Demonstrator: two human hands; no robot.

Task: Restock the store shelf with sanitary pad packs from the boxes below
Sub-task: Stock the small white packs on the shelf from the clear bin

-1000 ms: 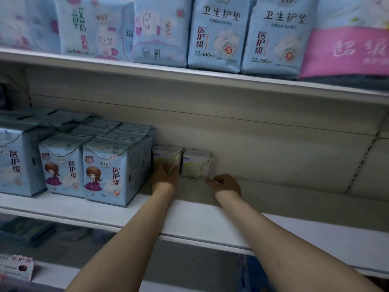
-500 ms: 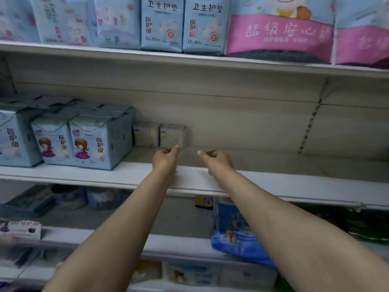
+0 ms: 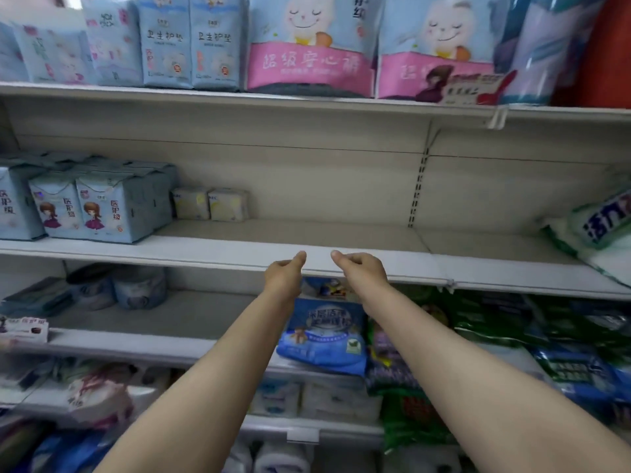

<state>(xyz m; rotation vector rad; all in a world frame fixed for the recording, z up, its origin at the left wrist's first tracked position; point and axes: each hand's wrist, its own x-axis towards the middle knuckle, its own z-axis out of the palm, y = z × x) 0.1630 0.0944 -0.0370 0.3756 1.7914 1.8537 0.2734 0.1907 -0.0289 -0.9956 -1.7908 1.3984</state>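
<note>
Shelf: two small packs far left, pushed to the back wall to begin a row. Left hand, right hand: near edge, fingers loosely curled, holding nothing.

Two bare forearms fill the lower half of the view — no sleeves, cuffs or gloves anywhere along them, from the bottom edge up to the wrists. The left hand and the right hand are bare too. No watch, bracelet or ring shows on the sides that face the camera — the fingernails are too small to make out.
</note>
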